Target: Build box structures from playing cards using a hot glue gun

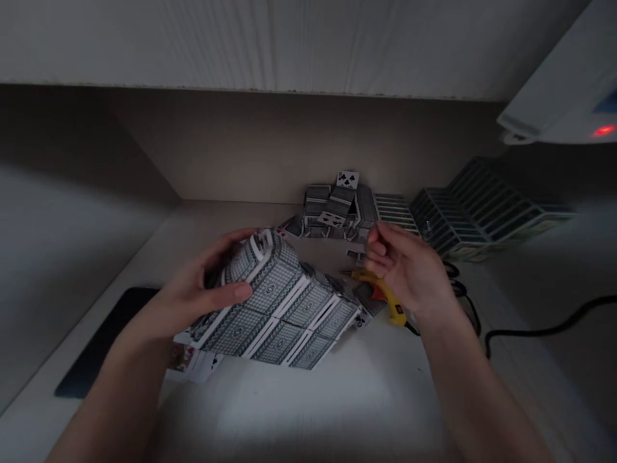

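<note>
My left hand point(212, 289) grips a box-like model built from playing cards point(279, 308), its thumb pressed on the patterned grey card backs. The model is tilted, its rounded, partly open end up beside my fingers. Apart from it to the right, my right hand point(405, 267) is raised with fingers curled and thumb and forefinger together; whether anything tiny is between them I cannot make out. Below that hand lies a yellow glue gun point(395, 308) with an orange trigger, partly over loose cards point(366, 305). More playing cards point(195, 363) show under the model's left side.
Behind stands a pile of folded and loose cards point(332, 209). Step-shaped green-and-white pieces point(463, 218) stand at the right, near black cables point(540, 331). A dark flat object point(110, 341) lies left. A shelf board point(289, 48) overhangs, and a white device point(569, 83) glows red.
</note>
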{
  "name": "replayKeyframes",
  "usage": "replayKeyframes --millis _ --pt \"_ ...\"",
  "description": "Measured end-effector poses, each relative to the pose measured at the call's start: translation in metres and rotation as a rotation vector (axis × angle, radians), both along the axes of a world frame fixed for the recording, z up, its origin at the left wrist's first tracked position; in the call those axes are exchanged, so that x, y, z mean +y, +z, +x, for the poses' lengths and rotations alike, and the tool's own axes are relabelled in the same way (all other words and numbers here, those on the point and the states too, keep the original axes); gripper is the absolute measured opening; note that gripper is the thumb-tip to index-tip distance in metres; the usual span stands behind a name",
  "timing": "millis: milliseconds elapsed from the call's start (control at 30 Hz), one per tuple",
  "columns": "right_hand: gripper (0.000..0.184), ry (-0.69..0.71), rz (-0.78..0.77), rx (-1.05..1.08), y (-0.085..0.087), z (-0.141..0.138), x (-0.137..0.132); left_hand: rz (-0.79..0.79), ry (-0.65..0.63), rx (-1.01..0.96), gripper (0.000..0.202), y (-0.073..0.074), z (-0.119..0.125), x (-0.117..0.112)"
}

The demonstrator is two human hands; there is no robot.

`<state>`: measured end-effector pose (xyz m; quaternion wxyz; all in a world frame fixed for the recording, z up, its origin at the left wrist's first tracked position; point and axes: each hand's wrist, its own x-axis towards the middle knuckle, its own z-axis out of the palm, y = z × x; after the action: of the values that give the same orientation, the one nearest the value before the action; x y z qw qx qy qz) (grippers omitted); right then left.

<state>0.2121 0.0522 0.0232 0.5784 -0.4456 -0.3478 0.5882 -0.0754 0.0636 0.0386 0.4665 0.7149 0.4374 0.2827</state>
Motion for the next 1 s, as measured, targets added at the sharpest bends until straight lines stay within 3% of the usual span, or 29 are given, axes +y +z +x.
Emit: replayKeyframes --millis 200,433,567,633,733,867,1000 --pt "0.014 0.044 0.094 -0.129 -0.006 -0.007 -0.003 0.135 -0.122 -0.005 0.078 -0.003 -0.001 -0.006" --pt "0.022 0.031 0.227 -0.129 -0.01 -0.019 -0.007 0.24 -0.289 0.191 0.096 0.007 -0.009 -0.017" --pt "0.025 0.201 0.217 -0.005 -0.009 -0.031 -0.013 0.321 -0.363 0.225 0.097 0.017 -0.005 -0.033" --pt "0.029 0.337 0.148 0.092 -0.008 -0.036 -0.016 0.342 -0.322 0.233 0.099 0.018 -0.002 -0.04" --pt "0.037 0.449 0.075 0.143 -0.008 -0.039 -0.017 0.356 -0.151 0.204 0.101 0.018 0.002 -0.046" --pt "0.04 0.566 0.015 0.065 -0.012 -0.036 -0.017 0.336 -0.314 0.175 0.093 0.018 0.002 -0.044" --pt "0.029 0.592 0.017 -0.128 -0.011 -0.034 -0.017 0.37 -0.155 0.198 0.083 0.021 0.0 -0.046"
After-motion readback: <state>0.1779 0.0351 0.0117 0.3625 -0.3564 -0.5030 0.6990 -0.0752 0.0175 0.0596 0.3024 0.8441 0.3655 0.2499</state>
